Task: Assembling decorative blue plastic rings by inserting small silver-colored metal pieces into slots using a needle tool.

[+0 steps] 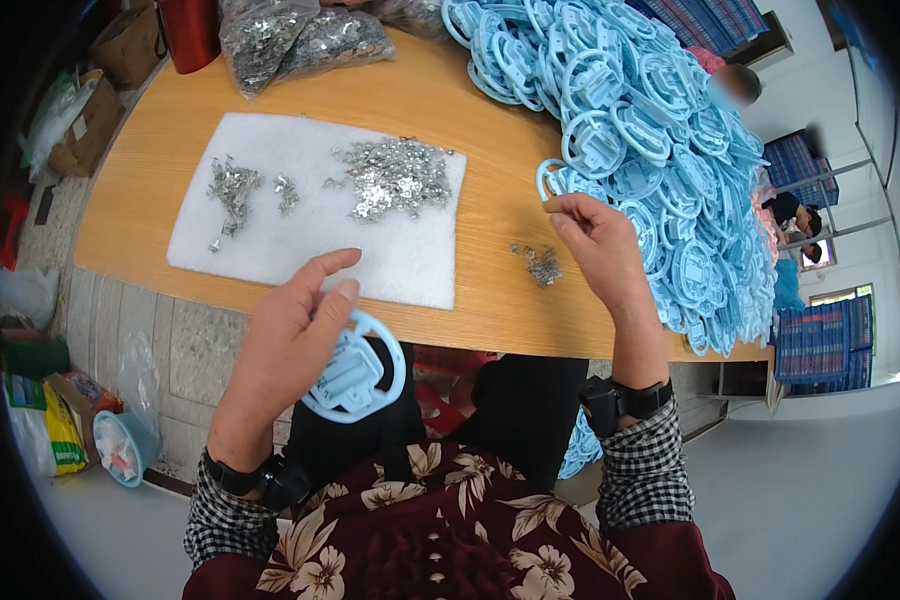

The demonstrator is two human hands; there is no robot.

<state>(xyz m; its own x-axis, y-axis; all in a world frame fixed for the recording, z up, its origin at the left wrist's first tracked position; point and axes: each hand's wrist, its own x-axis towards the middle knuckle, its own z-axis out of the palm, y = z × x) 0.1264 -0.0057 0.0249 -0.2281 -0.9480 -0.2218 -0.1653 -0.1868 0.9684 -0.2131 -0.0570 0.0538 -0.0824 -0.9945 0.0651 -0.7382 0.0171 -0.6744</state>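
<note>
My left hand [295, 325] is closed on a light blue plastic part [355, 375], a round frame with a moulded centre, above my lap at the table's front edge. Its thumb and index finger point up past the part, while the other fingers are hidden. At the lower left edge of a big pile of like parts [660, 130], my right hand [605, 245] has its fingertips bent at the rim of another light blue plastic part [560, 178]. Small silvery metal pieces [543, 268] lie in a little heap beside that hand.
A white foam mat [300, 255] bears several heaps of small metal pieces [400, 178]. Clear bags of metal pieces [300, 45] and a red cylinder [187, 32] stand at the table's far left. A bin [127, 447] is on the floor at left. Other people are at the right.
</note>
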